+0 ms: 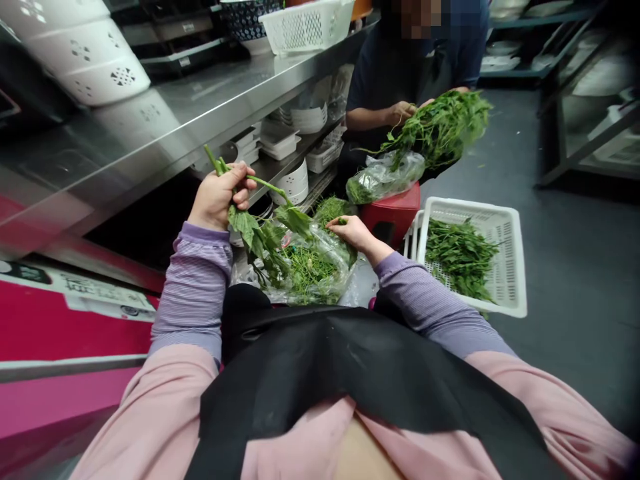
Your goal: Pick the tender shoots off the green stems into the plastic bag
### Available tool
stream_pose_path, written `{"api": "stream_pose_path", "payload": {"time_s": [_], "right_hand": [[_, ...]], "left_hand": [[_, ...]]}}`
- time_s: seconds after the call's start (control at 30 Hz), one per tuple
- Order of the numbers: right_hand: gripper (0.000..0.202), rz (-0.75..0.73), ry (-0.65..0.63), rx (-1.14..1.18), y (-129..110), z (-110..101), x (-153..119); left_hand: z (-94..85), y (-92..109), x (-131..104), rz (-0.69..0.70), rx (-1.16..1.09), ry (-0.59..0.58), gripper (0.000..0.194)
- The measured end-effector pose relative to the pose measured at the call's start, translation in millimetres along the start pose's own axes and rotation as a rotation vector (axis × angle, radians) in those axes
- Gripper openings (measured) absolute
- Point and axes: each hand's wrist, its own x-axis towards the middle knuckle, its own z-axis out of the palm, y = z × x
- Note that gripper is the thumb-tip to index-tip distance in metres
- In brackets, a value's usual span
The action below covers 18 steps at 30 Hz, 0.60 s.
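Note:
My left hand (223,190) is closed around a bunch of leafy green stems (270,247), cut ends sticking up above the fist and leaves drooping below. My right hand (354,233) pinches a small piece of green stem (342,221) between thumb and fingers. Below both hands lies an open clear plastic bag (333,283) full of thin green stalks (307,270). To the right, a white slotted basket (509,267) holds a heap of picked greens (457,253).
A co-worker (380,87) sits opposite, holding a large bunch of greens (445,123) over a plastic bag (390,175) by a red container (395,210). A steel counter (200,127) with bowls and shelves runs along the left. Dark floor (565,267) lies right of the basket.

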Motion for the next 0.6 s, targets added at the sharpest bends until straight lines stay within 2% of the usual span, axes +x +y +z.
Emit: {"api": "stream_pose_path", "payload": {"time_s": [0.13, 0.2, 0.27, 0.37, 0.53, 0.6], "right_hand": [[0.04, -0.089, -0.398, 0.375, -18, -2, -14], [0.04, -0.102, -0.533, 0.52, -25, 1, -22], [0.039, -0.088, -0.605, 0.595, -32, 5, -29], [0.04, -0.091, -0.563, 0.569, -42, 11, -37], [0.035, -0.213, -0.28, 0.238, -53, 17, -41], [0.033, -0.244, -0.216, 0.151, -55, 19, -43]], "left_hand": [[0.6, 0, 8, -0.086, -0.116, -0.022, 0.023], [1.1, 0, 11, -0.13, -0.146, -0.023, 0.023], [1.4, -1, 14, -0.176, -0.154, -0.019, 0.024], [1.8, -5, 18, -0.215, -0.175, -0.012, 0.024], [4.1, -11, 22, -0.226, -0.173, 0.061, 0.023], [4.1, -11, 23, -0.213, -0.158, 0.094, 0.023]]}}
